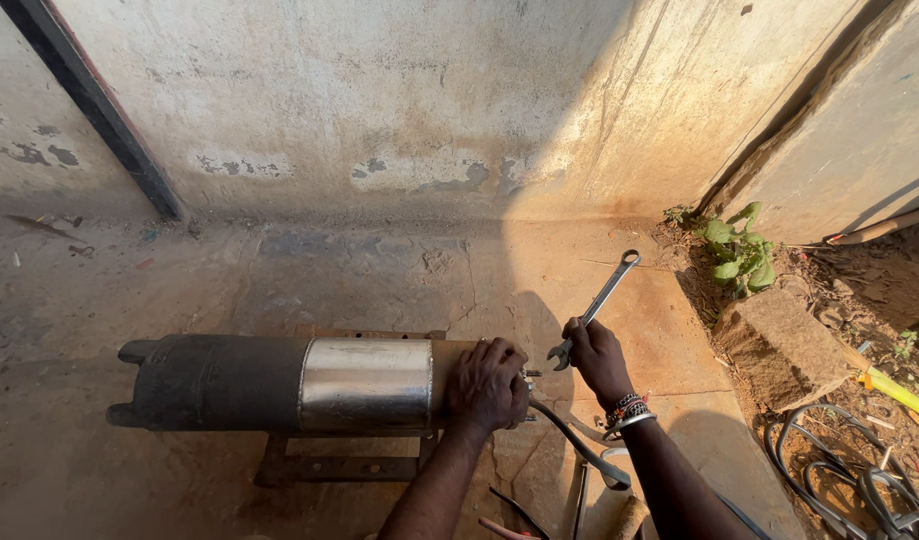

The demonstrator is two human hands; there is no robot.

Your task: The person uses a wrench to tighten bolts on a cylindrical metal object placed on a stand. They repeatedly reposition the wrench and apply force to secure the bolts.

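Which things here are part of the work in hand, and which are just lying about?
In hand:
- left hand on the cylindrical motor body
- right hand holding the combination wrench

Lying about:
- coiled cables
- stone block
- green plant

Left hand (488, 385) on pump motor (280, 383); right hand (595, 358) grips spanner (597, 305).

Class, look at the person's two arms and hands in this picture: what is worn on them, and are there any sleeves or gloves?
Both forearms are bare, with no sleeves or gloves in view. The left hand wears nothing visible. The right hand has a stack of bracelets at the wrist: beaded bands in mixed colours and a plain silver bangle.
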